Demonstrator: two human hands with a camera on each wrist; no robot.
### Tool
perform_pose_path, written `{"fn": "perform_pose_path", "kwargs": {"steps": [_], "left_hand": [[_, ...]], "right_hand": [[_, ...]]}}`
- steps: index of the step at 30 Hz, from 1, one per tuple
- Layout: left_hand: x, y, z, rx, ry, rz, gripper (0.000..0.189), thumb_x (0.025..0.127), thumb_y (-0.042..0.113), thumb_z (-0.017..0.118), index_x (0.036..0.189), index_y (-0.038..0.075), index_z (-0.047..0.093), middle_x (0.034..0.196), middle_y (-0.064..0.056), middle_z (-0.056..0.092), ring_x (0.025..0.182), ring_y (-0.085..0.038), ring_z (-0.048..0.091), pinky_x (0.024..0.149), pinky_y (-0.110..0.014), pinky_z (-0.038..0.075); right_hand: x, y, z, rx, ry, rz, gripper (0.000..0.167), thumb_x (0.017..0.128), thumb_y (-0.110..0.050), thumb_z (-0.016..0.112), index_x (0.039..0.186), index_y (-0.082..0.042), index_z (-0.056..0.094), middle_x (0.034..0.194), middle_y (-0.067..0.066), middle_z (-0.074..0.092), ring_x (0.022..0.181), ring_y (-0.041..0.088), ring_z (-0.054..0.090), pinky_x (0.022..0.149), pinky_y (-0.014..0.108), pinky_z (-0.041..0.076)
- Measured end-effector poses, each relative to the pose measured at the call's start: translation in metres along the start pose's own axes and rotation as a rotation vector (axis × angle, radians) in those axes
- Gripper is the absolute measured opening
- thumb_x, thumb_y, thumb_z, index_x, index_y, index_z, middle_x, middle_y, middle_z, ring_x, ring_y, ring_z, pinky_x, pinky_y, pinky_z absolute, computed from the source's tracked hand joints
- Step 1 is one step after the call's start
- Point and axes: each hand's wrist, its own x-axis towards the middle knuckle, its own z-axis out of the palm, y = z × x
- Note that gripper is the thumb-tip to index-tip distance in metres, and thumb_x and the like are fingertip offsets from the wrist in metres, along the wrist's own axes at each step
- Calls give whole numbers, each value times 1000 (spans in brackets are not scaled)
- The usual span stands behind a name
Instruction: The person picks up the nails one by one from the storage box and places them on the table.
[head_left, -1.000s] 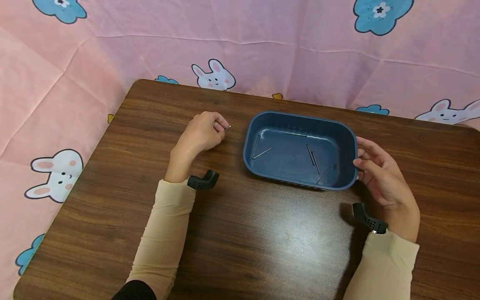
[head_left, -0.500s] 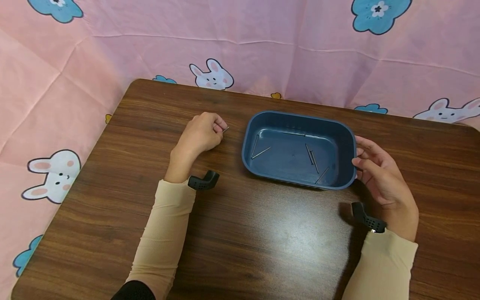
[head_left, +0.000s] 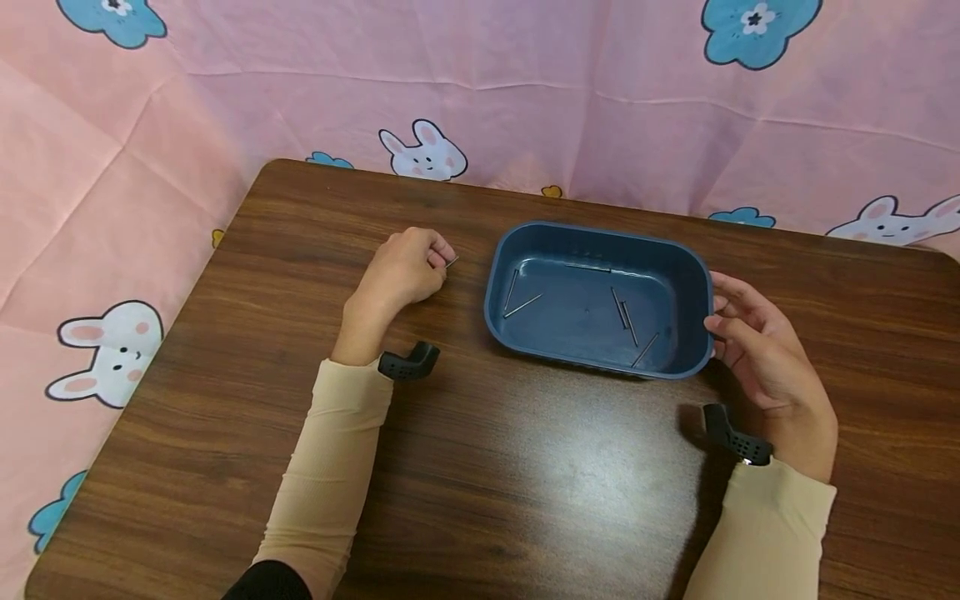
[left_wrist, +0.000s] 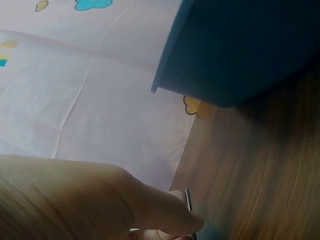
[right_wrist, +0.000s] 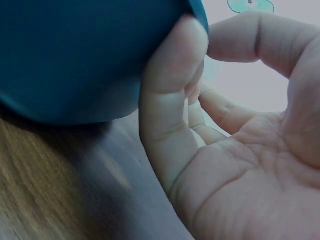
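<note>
My left hand (head_left: 405,267) pinches a thin metal nail (left_wrist: 188,200) between thumb and fingertips, low over the table and left of a dark blue plastic tray. In the head view only a short end of this nail sticks out; the fingers hide the rest. The tray (head_left: 585,358) is rectangular with rounded corners, and several loose nails (head_left: 523,306) lie scattered on its floor. At the tray's right end my right hand (head_left: 768,350) grips the rim, thumb at the edge and fingers against the outer wall. The right wrist view shows the fingertips (right_wrist: 187,45) pressed to that wall.
Everything is on a brown wood-grain table (head_left: 225,375) with rounded corners. Behind it and to the left hangs a pink cloth (head_left: 525,125) printed with rabbits and blue flowers. Each wrist carries a small black camera mount (head_left: 408,362).
The left hand, with the nail still pinched, has shifted very slightly nearer to me. The right hand and the tray hold their places.
</note>
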Motion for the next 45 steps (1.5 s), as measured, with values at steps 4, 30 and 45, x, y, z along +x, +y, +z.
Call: {"fn": "perform_pose_path", "kwargs": {"steps": [4, 30, 45], "left_hand": [[1, -1, 1, 1, -7, -6, 25, 98, 4, 56, 116, 7, 73, 110, -15, 71, 103, -32, 62, 100, -48, 51], [4, -5, 3, 9, -20, -9, 25, 98, 5, 57, 117, 8, 74, 113, -15, 71, 105, -32, 63, 101, -49, 51], [2, -4, 5, 14, -41, -31, 27, 97, 4, 58, 118, 8, 74, 114, -14, 73, 107, -32, 64, 101, -48, 52]], "right_hand": [[0, 0, 1, -7, -1, -4, 49, 105, 14, 40, 148, -5, 55, 103, 3, 72, 84, 12, 72, 69, 23, 61], [0, 0, 1, -21, 7, -13, 50, 104, 13, 40, 148, -5, 55, 104, 4, 72, 83, 12, 72, 68, 22, 61], [-2, 2, -2, -15, 14, -7, 49, 105, 13, 42, 147, -6, 55, 103, 3, 71, 85, 12, 70, 69, 22, 61]]}}
